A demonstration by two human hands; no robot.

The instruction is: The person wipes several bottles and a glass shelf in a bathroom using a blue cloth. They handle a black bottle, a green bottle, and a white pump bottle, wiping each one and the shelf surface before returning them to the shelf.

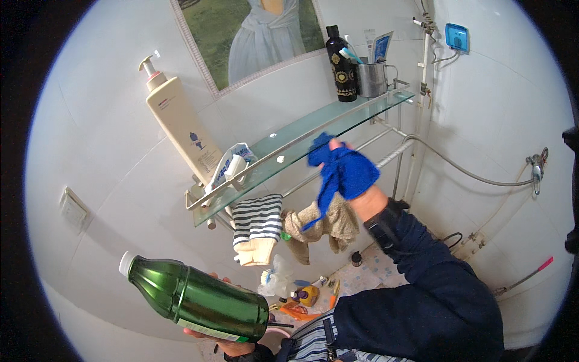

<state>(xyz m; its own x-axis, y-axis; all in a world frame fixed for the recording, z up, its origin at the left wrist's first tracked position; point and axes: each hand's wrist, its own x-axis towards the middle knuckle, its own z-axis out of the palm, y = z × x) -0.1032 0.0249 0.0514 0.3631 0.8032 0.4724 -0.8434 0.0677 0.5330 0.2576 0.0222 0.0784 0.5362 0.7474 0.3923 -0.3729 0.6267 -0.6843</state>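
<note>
My left hand (226, 346) is closed around a large green plastic bottle (212, 296) with a white cap, tilted with the cap up and left. In my right hand (367, 200) is a crumpled blue cloth (355, 174), which covers most of the fingers and trails a strip downward. The cloth is in front of the front edge of a glass wall shelf (294, 132) with a metal rail; whether it touches the glass I cannot tell. On the shelf's left end stand a cream pump bottle (183, 124) and a crumpled white-and-blue tube or packet (230, 165).
At the shelf's right end are a black bottle (341, 68) and a metal mug (372, 80) with toothbrush and tubes. A striped cloth (258, 221) and a beige towel (316, 221) hang below. A shower hose (470, 176) crosses the right corner. Several containers, including a yellow bottle (309, 295), are lower down.
</note>
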